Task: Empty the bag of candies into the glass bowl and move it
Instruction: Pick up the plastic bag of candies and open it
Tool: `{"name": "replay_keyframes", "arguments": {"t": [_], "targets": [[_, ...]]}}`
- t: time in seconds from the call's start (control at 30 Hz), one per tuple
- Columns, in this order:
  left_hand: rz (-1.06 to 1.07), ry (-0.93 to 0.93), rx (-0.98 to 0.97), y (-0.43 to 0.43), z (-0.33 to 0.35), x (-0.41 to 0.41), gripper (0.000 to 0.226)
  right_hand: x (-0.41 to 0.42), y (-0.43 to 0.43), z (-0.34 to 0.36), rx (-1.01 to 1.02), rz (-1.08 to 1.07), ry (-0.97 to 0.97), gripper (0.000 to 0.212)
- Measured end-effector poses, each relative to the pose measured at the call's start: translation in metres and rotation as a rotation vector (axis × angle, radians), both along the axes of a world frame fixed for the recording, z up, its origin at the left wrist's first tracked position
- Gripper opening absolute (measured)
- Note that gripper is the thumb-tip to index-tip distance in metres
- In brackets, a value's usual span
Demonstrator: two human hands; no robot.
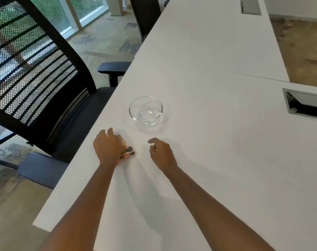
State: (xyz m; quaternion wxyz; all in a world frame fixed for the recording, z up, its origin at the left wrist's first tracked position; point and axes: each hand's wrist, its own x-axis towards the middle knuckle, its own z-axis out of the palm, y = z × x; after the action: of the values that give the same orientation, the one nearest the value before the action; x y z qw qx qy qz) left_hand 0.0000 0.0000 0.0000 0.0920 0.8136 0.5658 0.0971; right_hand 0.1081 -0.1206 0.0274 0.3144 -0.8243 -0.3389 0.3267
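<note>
A clear glass bowl [146,111] stands upright on the white table [199,73], with nothing in it. Nearer to me lies a small bag of candies [127,152], orange and dark, mostly hidden under my left hand [107,147], whose fingers curl down over it. My right hand [162,153] hovers a hand's width to the right of the bag, fingers loosely bent and holding nothing. Both hands are just short of the bowl.
A black mesh office chair [34,73] stands close to the table's left edge, its armrest [114,68] touching the edge. A metal cable hatch [306,104] is set in the table at the right, another hatch [250,6] far back.
</note>
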Motion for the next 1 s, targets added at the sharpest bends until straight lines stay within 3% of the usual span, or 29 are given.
{"name": "replay_keyframes", "arguments": {"t": [0.23,0.37,0.5,0.67,0.87,1.0], "targets": [[0.112,0.028,-0.105,0.013,-0.002,-0.009,0.034,-0.024,0.026,-0.015,-0.048,-0.038,0.399,0.035],[0.178,-0.134,-0.392,0.014,0.003,-0.005,0.034,-0.026,0.028,-0.021,-0.025,-0.145,0.518,0.034],[0.159,-0.374,-0.647,0.011,0.015,0.005,0.018,-0.015,0.021,-0.020,0.001,-0.292,0.483,0.034],[0.171,-0.718,-1.013,-0.019,0.039,0.022,0.019,0.012,-0.001,-0.009,0.014,-0.397,0.409,0.032],[0.129,-0.970,-1.206,-0.062,0.049,0.057,0.010,0.046,-0.034,0.012,0.075,-0.440,0.347,0.030],[0.066,-1.027,-1.212,-0.085,0.056,0.080,0.016,0.055,-0.049,0.034,0.143,-0.412,0.239,0.028]]}}
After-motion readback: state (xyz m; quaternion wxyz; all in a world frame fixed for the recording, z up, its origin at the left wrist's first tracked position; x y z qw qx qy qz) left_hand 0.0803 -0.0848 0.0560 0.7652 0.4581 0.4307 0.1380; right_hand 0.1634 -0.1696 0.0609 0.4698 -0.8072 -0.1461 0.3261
